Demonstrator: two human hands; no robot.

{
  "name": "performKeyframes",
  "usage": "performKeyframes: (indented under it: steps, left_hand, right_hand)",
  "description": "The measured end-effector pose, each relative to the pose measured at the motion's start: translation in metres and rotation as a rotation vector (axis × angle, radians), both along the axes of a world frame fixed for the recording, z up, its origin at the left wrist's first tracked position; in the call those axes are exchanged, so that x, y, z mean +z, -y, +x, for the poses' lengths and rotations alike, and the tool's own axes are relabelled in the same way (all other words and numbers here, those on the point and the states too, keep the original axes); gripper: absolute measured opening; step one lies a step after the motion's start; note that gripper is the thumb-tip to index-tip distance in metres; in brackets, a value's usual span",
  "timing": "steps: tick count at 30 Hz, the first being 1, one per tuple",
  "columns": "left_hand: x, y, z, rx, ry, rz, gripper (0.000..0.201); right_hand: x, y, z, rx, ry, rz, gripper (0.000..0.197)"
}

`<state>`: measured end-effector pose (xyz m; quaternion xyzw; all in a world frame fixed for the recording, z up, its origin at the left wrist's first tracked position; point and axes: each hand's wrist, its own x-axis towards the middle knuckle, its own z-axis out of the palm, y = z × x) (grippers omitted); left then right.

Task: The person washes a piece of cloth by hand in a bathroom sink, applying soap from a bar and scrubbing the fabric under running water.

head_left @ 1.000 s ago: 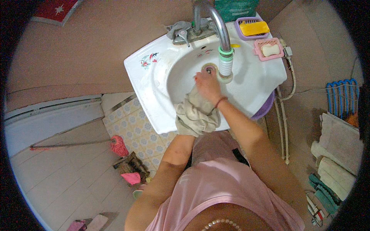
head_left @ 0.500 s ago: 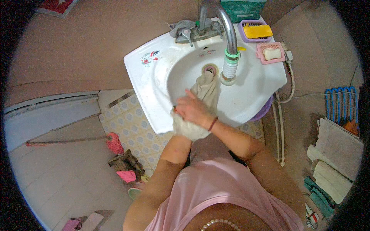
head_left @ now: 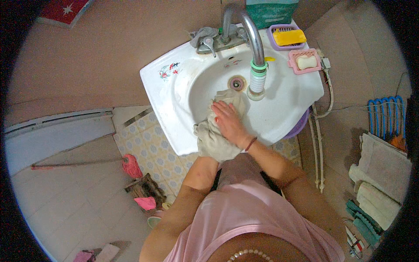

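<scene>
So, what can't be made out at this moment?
In the head view:
- Left hand: hidden by the crumpled beige cloth, so its pose is unclear.
- Right palm: turned down against the cloth, hidden by the back of the right hand.
- Purple curved-edged object: mostly hidden by the white sink.
- Green package: cut off by the upper edge.

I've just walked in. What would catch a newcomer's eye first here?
Probably the white sink in the middle, where the right hand rests with fingers extended on a rumpled beige cloth that hides the left hand. Above the basin curves a shiny metal faucet. A bright yellow bar also stands out, in a purple dish at the sink's upper right.
</scene>
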<state>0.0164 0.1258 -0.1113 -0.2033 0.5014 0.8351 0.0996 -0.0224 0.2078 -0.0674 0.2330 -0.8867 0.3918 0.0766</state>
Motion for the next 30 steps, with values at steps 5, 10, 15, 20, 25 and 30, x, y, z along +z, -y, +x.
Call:
performKeyframes:
  steps: [5, 10, 15, 20, 25, 30]
  left_hand:
    - [0.005, -0.004, 0.001, -0.019, -0.005, -0.003, 0.033]
    - [0.002, 0.0, -0.001, -0.002, -0.011, 0.002, 0.034]
    - [0.006, 0.001, -0.002, -0.005, -0.019, -0.001, 0.035]
    - [0.005, 0.001, 0.003, -0.016, -0.014, -0.007, 0.037]
    - [0.004, 0.003, 0.002, 0.004, -0.018, 0.005, 0.038]
    - [0.004, -0.001, -0.002, -0.01, -0.019, 0.026, 0.04]
  right_hand:
    - [-0.033, -0.032, -0.087, -0.155, 0.481, 0.237, 0.027]
    - [-0.023, -0.007, -0.015, -0.303, 0.224, -0.131, 0.025]
    - [0.005, -0.012, -0.029, -0.037, -0.064, 0.215, 0.025]
    - [-0.015, -0.005, -0.074, 0.069, 0.553, 0.37, 0.02]
    - [-0.02, -0.009, -0.039, -0.114, 0.465, 0.071, 0.02]
    - [-0.005, -0.03, -0.018, 0.102, -0.043, 0.255, 0.027]
